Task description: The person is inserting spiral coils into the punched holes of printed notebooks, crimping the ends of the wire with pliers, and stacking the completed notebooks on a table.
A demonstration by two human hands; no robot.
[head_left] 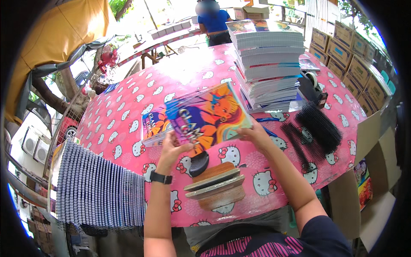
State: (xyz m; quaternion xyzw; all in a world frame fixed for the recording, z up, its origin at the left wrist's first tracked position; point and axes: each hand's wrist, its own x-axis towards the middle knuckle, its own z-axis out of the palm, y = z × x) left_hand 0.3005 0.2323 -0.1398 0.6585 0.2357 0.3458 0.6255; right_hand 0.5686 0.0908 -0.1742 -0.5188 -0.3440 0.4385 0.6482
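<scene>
Between my two hands, tilted above the table, is a notebook [214,115] with a bright orange, purple and blue illustrated cover. Layered edges along its top suggest more than one. My left hand [173,150], with a dark watch on the wrist, grips its lower left corner, thumb on the cover. My right hand [252,132] clasps the lower right corner. Partly hidden behind it lies a small stack of similar notebooks [150,124]. Just below are a black curved object [199,164] and a wooden block [216,188] with grey strips across it.
A tall stack of notebooks [269,64] rises at the back right. Black binding coils [319,128] lie right, near blue pen-like tools [269,124] and a tape dispenser [314,83]. Wire-bound notebooks [100,188] fill the left edge. An open carton [372,141] stands right; a person [214,23] stands beyond.
</scene>
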